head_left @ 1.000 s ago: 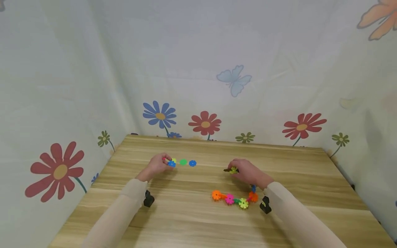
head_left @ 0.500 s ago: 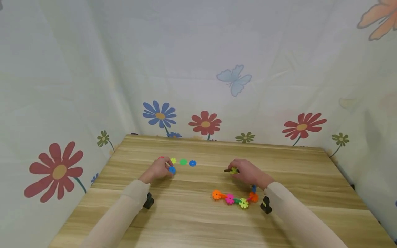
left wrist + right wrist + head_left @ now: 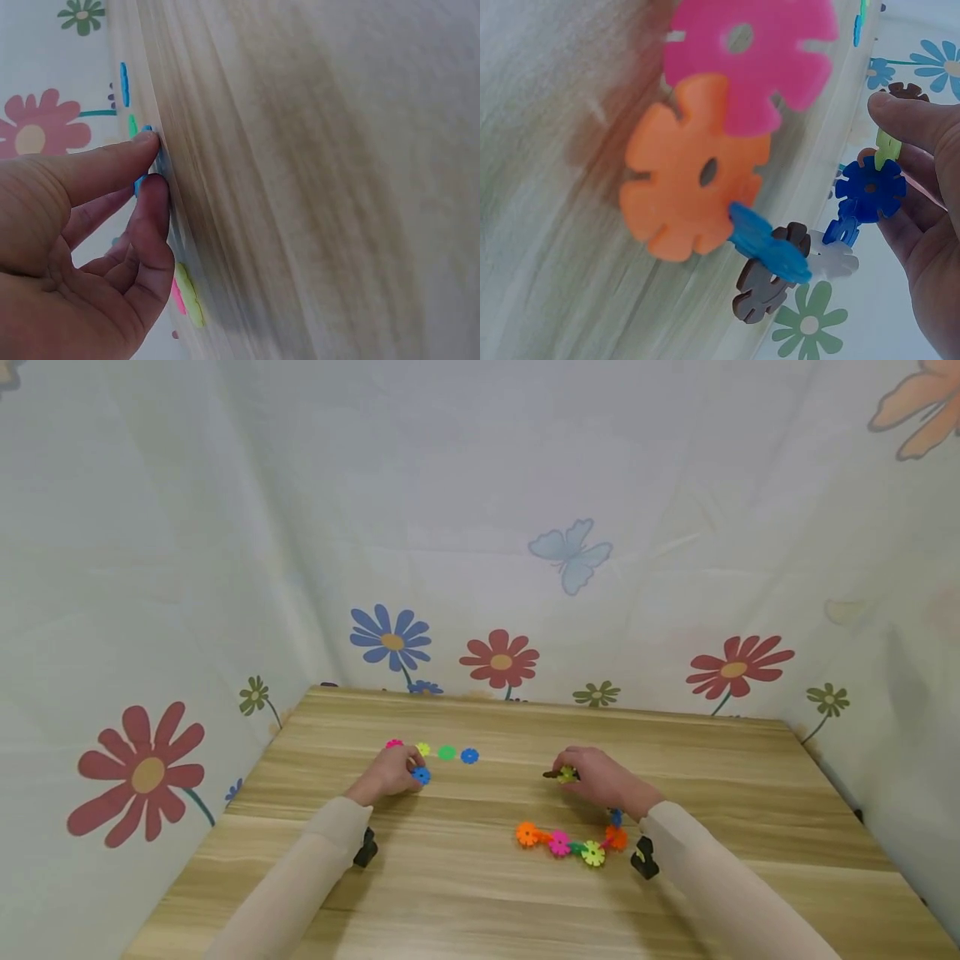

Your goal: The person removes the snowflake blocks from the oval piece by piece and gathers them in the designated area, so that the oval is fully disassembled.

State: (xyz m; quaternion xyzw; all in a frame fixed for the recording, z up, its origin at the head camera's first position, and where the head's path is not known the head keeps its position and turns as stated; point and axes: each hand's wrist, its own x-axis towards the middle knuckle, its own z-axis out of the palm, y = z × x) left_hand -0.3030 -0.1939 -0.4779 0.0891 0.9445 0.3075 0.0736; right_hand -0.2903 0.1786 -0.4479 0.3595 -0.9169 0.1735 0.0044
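My left hand (image 3: pixel 388 772) pinches a blue flower-shaped disc (image 3: pixel 422 775) between thumb and fingers, close over the table. In the left wrist view that disc (image 3: pixel 140 182) is mostly covered by the fingertips. On the other side, my right hand (image 3: pixel 597 775) grips one end of a chain of interlocked flower discs. A brown disc (image 3: pixel 906 91) and a yellow one (image 3: pixel 888 146) show at its fingers, with a dark blue disc (image 3: pixel 870 189) below. From there the chain curves down to a pink disc (image 3: pixel 559 842) and an orange end disc (image 3: pixel 527 834) lying on the table.
Behind the left hand, loose discs lie in a row: pink (image 3: pixel 394 744), yellow (image 3: pixel 423 749), green (image 3: pixel 447 752) and blue (image 3: pixel 469 756). The wooden table (image 3: pixel 465 893) backs onto a flower-printed curtain (image 3: pixel 480 527).
My left hand has drawn the blue disc away from the row, toward me, uncovering the pink and yellow discs more. The right hand and its chain have stayed in place.
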